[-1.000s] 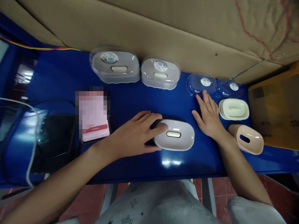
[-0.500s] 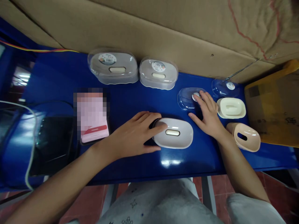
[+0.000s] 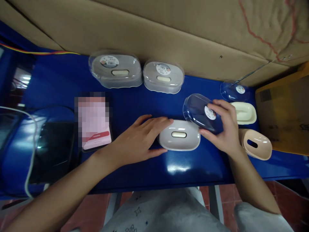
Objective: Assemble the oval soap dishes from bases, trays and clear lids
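Note:
My left hand (image 3: 137,140) is closed round the left end of a grey oval soap-dish-like container (image 3: 166,137), thumb at the near side and fingers at the far side. A cream oblong piece (image 3: 179,134) shows in its middle slot. In my right hand (image 3: 224,129) is a clear plastic cover (image 3: 198,108) with a round label (image 3: 210,112), gripped between thumb and fingers. The cover is raised and tilted just behind the grey container's right end. Beside my right hand lie a pale cream dish (image 3: 249,113), partly hidden by the fingers, and a peach slotted container (image 3: 263,147).
Two grey containers under clear covers (image 3: 130,79) (image 3: 169,85) stand at the back of the blue table (image 3: 149,174). Another clear cover (image 3: 231,91) lies far right, by a cardboard box (image 3: 282,112). A phone (image 3: 96,141), a black device (image 3: 55,151) and cables (image 3: 32,154) are at left.
My right hand has taken hold of the clear cover and lifted it, tilting it nearer the grey container. My left index finger has moved from the container's inside to its far rim.

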The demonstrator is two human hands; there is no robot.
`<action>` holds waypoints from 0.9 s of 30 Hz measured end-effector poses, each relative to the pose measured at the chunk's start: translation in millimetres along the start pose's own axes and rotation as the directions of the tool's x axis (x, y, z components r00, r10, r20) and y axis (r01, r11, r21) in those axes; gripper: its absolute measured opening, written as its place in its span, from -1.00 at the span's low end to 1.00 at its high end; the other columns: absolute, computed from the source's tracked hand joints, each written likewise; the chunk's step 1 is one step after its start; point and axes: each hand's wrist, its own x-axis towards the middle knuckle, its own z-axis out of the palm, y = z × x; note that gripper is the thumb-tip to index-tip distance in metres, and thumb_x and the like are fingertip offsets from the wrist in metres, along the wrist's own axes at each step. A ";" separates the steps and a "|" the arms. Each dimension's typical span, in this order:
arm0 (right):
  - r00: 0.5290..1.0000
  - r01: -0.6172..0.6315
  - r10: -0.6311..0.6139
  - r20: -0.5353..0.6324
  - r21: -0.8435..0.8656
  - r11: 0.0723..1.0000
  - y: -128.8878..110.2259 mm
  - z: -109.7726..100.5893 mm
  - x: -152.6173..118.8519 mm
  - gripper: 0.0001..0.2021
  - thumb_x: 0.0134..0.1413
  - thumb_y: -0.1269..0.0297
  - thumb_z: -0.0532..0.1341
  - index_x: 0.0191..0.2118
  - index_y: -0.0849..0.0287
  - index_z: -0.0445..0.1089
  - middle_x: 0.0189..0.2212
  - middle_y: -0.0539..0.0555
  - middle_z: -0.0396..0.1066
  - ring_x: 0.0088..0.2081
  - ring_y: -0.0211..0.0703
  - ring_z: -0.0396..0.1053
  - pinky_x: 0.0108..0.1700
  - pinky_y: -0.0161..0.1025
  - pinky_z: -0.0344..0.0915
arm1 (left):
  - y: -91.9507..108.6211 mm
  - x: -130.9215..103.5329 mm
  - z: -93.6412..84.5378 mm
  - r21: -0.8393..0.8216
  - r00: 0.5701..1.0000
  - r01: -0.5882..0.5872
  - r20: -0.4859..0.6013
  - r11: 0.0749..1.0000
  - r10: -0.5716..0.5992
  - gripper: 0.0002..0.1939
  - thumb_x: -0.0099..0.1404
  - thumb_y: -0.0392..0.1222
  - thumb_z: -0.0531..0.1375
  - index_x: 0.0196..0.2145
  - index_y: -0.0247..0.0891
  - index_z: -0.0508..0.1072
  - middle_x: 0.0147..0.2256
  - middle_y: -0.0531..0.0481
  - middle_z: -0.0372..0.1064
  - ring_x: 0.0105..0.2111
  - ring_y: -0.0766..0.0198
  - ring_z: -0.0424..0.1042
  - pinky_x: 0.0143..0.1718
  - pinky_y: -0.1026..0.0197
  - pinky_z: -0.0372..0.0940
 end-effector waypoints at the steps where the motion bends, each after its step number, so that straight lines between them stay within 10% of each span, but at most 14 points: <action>1: 1.000 0.013 -0.013 0.017 0.010 1.000 -7.8 -2.5 -0.9 -0.23 0.30 -0.21 0.35 0.50 -0.08 0.21 0.34 0.31 0.27 0.38 0.49 0.31 0.40 0.46 0.28 | -0.5 0.2 1.7 -0.012 1.000 0.010 -0.021 1.000 -0.011 -0.09 0.52 0.02 0.33 0.56 -0.26 -0.07 0.38 -0.40 0.34 0.33 -0.19 0.43 0.40 -0.27 0.26; 8: 0.966 0.178 -0.194 0.169 0.102 0.979 -37.8 14.2 -9.3 -0.12 0.31 -0.05 0.42 0.59 -0.24 0.02 0.39 0.20 0.30 0.42 0.40 0.27 0.38 0.38 0.31 | -6.8 2.6 5.8 -0.077 0.993 0.072 -0.087 0.994 -0.078 0.13 0.51 0.14 0.33 0.62 -0.13 -0.40 0.38 -0.38 0.35 0.30 -0.22 0.45 0.34 -0.33 0.31; 27: 0.947 0.199 -0.214 0.239 0.087 0.976 -37.4 31.1 -8.6 -0.24 0.43 -0.03 0.32 0.57 -0.01 0.07 0.45 0.32 0.25 0.53 0.38 0.12 0.44 0.39 0.27 | -4.7 4.5 1.9 0.071 0.998 0.047 -0.032 0.996 -0.045 0.00 0.58 0.07 0.22 0.63 -0.32 -0.30 0.36 -0.47 0.34 0.31 -0.25 0.44 0.34 -0.29 0.32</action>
